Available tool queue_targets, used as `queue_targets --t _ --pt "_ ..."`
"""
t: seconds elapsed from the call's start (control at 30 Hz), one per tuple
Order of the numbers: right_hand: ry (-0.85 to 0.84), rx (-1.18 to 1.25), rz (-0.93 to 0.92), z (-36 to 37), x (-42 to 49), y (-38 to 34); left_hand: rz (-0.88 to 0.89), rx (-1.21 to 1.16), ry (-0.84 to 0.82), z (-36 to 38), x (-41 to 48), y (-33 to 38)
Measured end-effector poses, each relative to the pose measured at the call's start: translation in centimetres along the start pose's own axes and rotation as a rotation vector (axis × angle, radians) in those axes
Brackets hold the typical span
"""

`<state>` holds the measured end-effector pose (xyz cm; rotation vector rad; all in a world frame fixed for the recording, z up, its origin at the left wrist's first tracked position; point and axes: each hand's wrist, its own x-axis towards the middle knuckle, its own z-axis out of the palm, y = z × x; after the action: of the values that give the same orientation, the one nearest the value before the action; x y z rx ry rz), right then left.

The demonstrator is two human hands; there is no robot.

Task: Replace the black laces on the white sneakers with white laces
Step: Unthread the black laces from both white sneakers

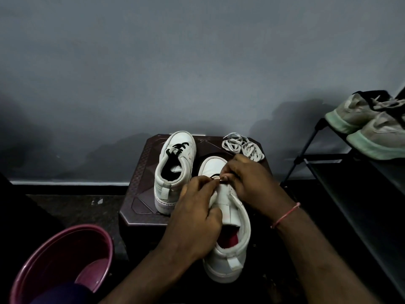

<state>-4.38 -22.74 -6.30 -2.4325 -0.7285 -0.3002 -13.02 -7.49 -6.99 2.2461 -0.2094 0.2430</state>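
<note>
The left hand (195, 216) lies over the near sneaker (232, 255), fingers curled around its tongue and left side. The right hand (252, 178) is curled, its thumb and forefinger pinching the black lace (213, 175) where both hands' fingertips meet.

The near sneaker's long axis runs away from the person, toe toward the wall (197, 62), and its heel overhangs the near edge of the tabletop (140, 194). The far sneaker (173, 172) stands just beside it on the left, toe also toward the wall, with dark lacing (177, 149) through its front eyelets. The white laces (243, 147) lie bundled at the tabletop's far right corner.

A pink tub (43, 260) stands on the floor to the left, and a shoe rack (328, 167) to the right.
</note>
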Motion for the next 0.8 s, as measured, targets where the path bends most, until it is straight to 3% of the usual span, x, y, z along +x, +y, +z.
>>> queue_targets --t 0.17,0.33,0.47,0.6,0.7,0.8 --pt "0.339 0.145 0.292 1.8 0.3 1.4 -0.041 -0.083 -0.022 -0.1 0.6 -0.2" --pt "0.246 0.370 0.514 1.7 0.4 2.7 -0.027 -0.092 -0.009 -0.3 0.6 -0.3" --pt "0.145 0.593 0.312 -0.3 -0.3 1.3 0.033 0.024 0.040 -0.1 -0.5 -0.1" --pt "-0.029 0.318 0.036 -0.6 -0.6 -0.2 0.025 0.112 0.078 0.6 -1.1 0.2" --pt "-0.056 0.107 0.014 -0.1 -0.2 -0.5 0.008 0.165 0.107 0.6 -0.8 0.1" --pt "-0.095 0.052 0.019 0.1 0.2 -0.6 0.033 0.143 0.147 0.6 -0.6 -0.1"
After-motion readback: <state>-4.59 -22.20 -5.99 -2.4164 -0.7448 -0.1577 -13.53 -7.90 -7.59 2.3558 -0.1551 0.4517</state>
